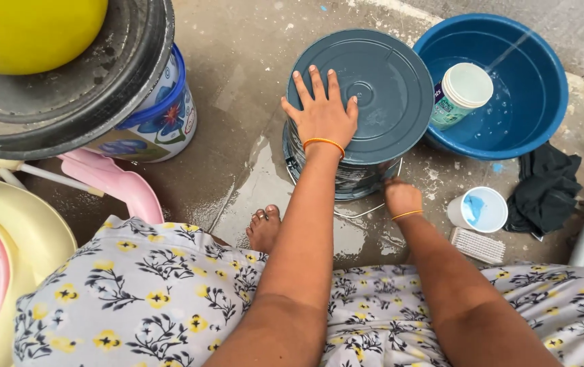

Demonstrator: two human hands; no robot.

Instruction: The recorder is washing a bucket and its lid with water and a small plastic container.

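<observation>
My left hand lies flat, fingers spread, on the grey round lid of a dark bucket standing on the wet concrete floor. My right hand is low against the bucket's near right side, fingers curled out of sight; what it grips cannot be made out. Both wrists wear orange bands. My bare foot rests just left of the bucket.
A blue basin of water with a floating white-capped jar stands at the right. Near it are a small white cup, a scrub brush and a black cloth. At left stands a flowered bucket under a black pan, with a pink stool.
</observation>
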